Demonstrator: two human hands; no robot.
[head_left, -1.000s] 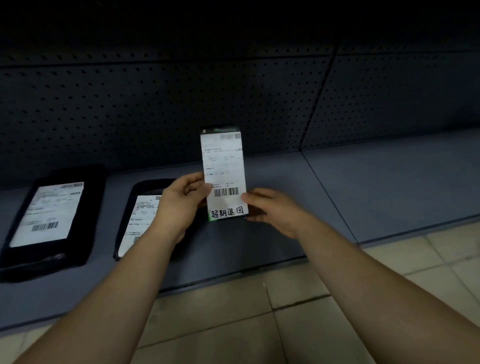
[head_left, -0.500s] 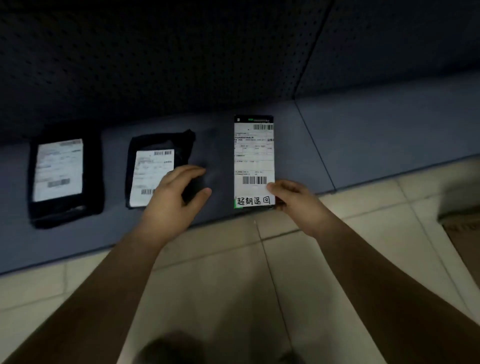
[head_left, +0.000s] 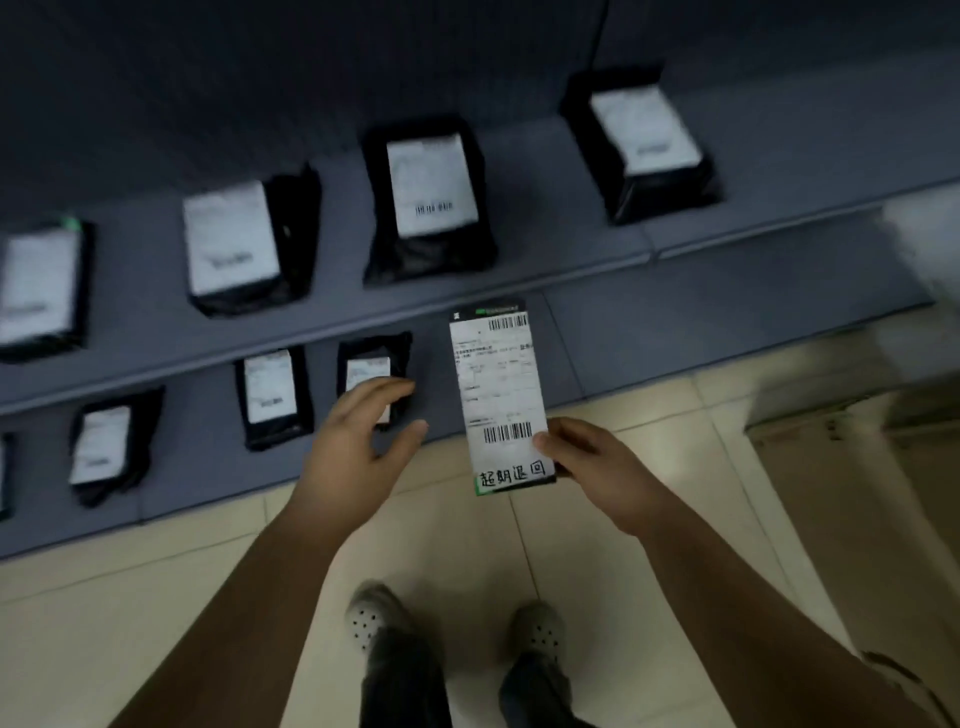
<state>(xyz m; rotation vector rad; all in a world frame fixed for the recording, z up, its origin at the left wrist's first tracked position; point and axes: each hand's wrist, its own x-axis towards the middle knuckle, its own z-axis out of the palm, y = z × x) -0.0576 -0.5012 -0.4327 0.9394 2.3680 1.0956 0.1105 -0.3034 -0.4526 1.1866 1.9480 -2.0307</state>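
White label up, the labelled parcel is seen from the head camera hanging over the front edge of the lower shelf, partly above the tiled floor. A second ago it stood upright on that shelf with both hands on it. Now the right hand carries it alone, thumb pressed on the label's lower right corner and fingers curled behind. The left hand let go half a second ago and now hovers open, fingers loosely spread, holding nothing, above a small black parcel on the lower shelf. The view has also risen: an upper shelf with black parcels now shows, and the person's shoes below. Motion blur smears the shelves, so whether the left hand touches that small parcel is hard to say; it looks clear of it. To my judgement the parcel was not left on the lower shelf and is being taken elsewhere, possibly to the upper row
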